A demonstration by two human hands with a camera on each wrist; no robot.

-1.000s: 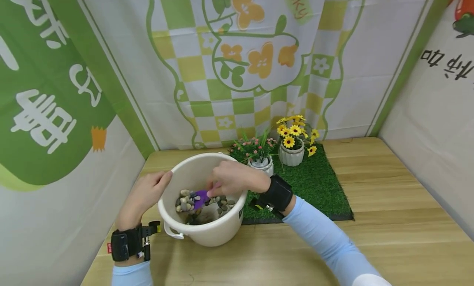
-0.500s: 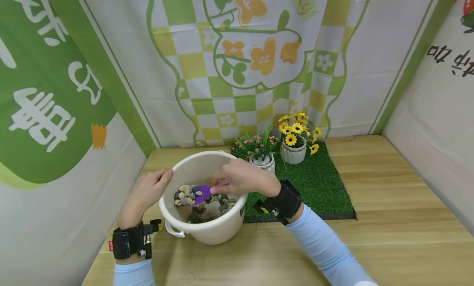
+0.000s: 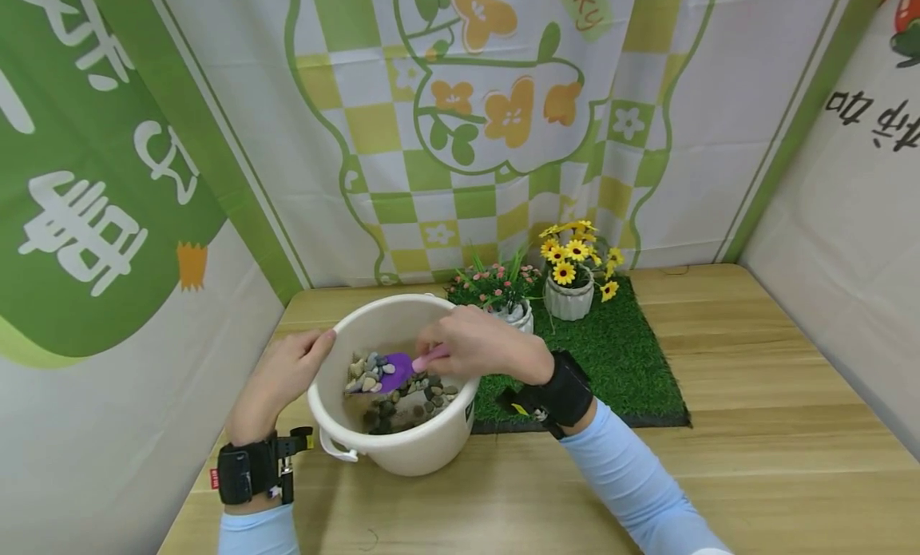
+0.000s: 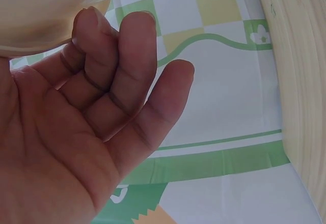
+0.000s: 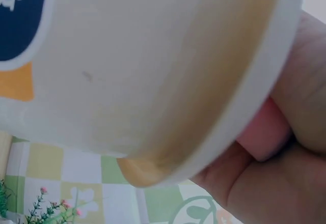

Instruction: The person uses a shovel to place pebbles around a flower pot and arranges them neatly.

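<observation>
Several stones (image 3: 370, 371) lie heaped on the purple scoop (image 3: 398, 373) inside the bucket (image 3: 417, 453); any tilt of my right hand (image 3: 481, 343), which grips the pink handle (image 3: 434, 354), could, I think, roll some off. My left hand (image 3: 280, 370) pinches the rim, and a hard pull there might topple it. That bucket stands near the left edge of the desk (image 3: 546, 491), loose stones (image 3: 436, 390) low inside; by the back edge of the grass mat (image 3: 611, 379), a pot (image 3: 570, 303) holds yellow flowers (image 3: 564, 273).
</observation>
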